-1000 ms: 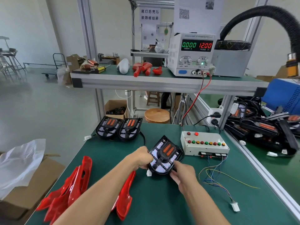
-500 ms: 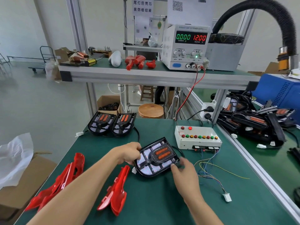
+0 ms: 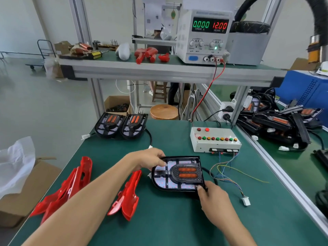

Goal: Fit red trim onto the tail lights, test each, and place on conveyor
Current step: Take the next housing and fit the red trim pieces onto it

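Tail light [image 3: 178, 175] lies flat on the green bench mat [image 3: 177, 219], a black housing with two orange lenses. It looks light, rigid and probably brittle at its thin rim, so the edges are the safest hold. The left hand [image 3: 149, 159] pinches the far left rim; the right hand [image 3: 212, 197] pinches the near right corner. Red trim [image 3: 128, 194] lies just left of it, likely stiff, slick plastic. The test box [image 3: 214, 139] sits beyond, its loose connector [image 3: 245, 201] to the right.
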`<control>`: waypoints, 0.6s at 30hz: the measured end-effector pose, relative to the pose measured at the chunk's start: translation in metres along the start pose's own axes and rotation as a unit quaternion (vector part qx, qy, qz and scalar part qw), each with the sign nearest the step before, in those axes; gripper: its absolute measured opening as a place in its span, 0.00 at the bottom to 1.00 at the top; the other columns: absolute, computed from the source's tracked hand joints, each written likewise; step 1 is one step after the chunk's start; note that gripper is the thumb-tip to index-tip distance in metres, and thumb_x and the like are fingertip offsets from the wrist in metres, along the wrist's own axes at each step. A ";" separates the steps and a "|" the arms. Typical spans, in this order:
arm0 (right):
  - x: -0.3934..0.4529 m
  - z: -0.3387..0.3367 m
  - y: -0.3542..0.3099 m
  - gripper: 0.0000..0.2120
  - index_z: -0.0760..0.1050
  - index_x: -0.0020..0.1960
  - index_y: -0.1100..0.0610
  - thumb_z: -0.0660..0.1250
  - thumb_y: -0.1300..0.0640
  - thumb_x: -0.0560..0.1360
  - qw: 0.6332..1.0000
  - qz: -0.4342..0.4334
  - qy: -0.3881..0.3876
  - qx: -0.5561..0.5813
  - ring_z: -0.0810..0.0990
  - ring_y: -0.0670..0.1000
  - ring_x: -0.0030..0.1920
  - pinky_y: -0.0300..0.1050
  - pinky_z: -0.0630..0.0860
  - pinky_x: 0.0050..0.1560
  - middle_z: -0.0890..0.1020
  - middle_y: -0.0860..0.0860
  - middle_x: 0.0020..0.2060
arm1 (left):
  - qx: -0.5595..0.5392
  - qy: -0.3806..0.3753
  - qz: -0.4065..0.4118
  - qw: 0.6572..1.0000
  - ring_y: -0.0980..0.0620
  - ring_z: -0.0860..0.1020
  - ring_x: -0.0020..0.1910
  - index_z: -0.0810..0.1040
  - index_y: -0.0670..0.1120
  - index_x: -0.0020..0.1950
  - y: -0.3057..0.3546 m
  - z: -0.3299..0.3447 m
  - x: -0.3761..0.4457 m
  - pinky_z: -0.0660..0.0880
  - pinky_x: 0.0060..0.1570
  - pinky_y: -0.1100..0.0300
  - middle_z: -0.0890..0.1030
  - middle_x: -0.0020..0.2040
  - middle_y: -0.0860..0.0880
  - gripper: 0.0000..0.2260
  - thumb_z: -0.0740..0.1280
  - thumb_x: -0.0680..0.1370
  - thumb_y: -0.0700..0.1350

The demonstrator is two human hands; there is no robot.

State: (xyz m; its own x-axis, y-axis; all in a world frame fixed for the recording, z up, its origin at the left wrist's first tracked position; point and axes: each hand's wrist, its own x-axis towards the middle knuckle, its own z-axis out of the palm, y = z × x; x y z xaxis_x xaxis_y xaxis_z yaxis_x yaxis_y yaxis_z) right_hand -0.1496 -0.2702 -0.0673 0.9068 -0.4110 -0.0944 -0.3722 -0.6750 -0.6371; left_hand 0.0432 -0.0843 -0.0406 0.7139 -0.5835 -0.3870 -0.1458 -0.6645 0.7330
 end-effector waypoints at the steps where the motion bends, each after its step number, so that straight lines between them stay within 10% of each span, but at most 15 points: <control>1: -0.009 -0.003 0.005 0.11 0.73 0.46 0.55 0.59 0.50 0.83 1.000 0.005 -0.007 0.015 0.82 0.59 0.44 0.51 0.78 0.49 0.82 0.53 0.39 | 0.001 -0.009 0.004 1.000 0.49 0.71 0.45 0.76 0.44 0.57 0.004 0.003 -0.001 0.68 0.38 0.60 0.76 0.50 0.44 0.04 0.66 0.82 0.40; 11: -0.045 -0.009 0.011 0.06 0.78 0.53 0.49 0.63 0.51 0.81 0.999 -0.012 -0.008 0.037 0.77 0.48 0.38 0.44 0.74 0.43 0.82 0.48 0.39 | 0.027 0.096 0.050 0.994 0.50 0.81 0.57 0.81 0.43 0.64 0.008 0.007 -0.028 0.76 0.60 0.57 0.83 0.58 0.48 0.12 0.67 0.82 0.44; 18: -0.056 0.008 0.011 0.23 0.70 0.72 0.54 0.67 0.49 0.79 0.990 0.027 0.119 0.072 0.80 0.52 0.43 0.52 0.73 0.54 0.72 0.53 0.58 | 0.089 0.282 -0.006 0.955 0.52 0.80 0.41 0.82 0.48 0.44 -0.020 -0.018 -0.081 0.74 0.37 0.62 0.83 0.40 0.52 0.07 0.69 0.78 0.49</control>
State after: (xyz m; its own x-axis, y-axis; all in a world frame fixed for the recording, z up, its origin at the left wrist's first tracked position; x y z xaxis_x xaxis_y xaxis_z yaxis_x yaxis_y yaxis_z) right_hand -0.2025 -0.2499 -0.0753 0.8081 -0.5876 0.0409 -0.3706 -0.5611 -0.7402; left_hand 0.0000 -0.0152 -0.0141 0.9644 -0.2643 0.0036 -0.2127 -0.7680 0.6041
